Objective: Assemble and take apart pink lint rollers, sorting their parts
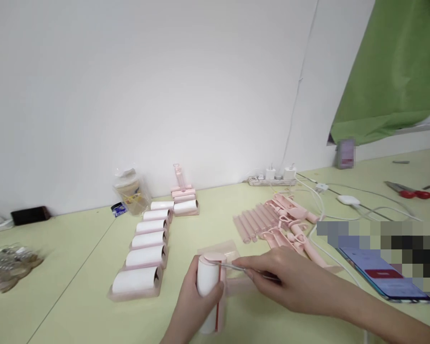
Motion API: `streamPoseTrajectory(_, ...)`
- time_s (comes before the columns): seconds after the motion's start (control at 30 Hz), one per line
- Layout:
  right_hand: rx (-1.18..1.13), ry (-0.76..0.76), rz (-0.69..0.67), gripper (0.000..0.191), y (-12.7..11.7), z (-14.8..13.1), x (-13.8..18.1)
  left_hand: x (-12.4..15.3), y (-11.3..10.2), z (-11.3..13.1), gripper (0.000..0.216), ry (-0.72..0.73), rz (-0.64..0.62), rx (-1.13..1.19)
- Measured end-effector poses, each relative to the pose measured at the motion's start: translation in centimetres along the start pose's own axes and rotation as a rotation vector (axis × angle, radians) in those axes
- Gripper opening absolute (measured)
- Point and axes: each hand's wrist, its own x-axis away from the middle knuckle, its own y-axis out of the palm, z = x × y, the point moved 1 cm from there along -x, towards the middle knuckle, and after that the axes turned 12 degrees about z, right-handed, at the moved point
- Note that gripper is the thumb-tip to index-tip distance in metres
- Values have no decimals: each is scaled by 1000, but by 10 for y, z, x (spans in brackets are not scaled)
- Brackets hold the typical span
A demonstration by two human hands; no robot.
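At the near edge of the table [79,310], a roll [207,279] stands upright in the left hand [194,303]; the right hand [286,282], on its right, holds a thin tool [236,267] with the tip at the roll's upper end. Left of them, a row of rolls [138,279] in trays runs back toward the wall [200,95]. Behind its far end is a bag [129,193]; farther left, near the wall, lies a dark-screened phone [30,215], with a heap of small pieces [9,267] in front of it. Right of the row, tubes [256,222] lie side by side, with handles [284,236] just to their right. Behind those, a power strip [272,182] sits by the wall. A larger phone [380,274] lies right of the handles; scissors [415,193] are beyond it.
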Motion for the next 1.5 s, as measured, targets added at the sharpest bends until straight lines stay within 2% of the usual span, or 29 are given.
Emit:
streamPoseTrajectory(0.17,-126,133,18,30,-1,-8,8,7,5,8,23,34,47,-18)
streamPoseTrajectory(0.4,-188,217,35,29,12,-4,11,12,13,8,17,54,137,4)
streamPoseTrajectory(0.57,-140,198,15,26,22,-8,12,8,13,0,18,72,97,-14)
streamPoseTrajectory(0.77,-41,92,87,28,44,-6,12,4,9,-5,19,64,217,-44)
streamPoseTrajectory(1.0,92,14,145,27,59,-5,14,3,8,-8,24,34,276,14)
streamPoseTrajectory(1.2,150,-36,129,32,62,-10,11,2,9,-13,39,-151,273,162)
streamPoseTrajectory(1.43,-140,243,-43,21,23,-15,13,9,9,-10,43,-421,148,376)
streamPoseTrajectory(1.5,-180,314,13,22,15,-12,13,14,12,-7,42,-468,107,437)
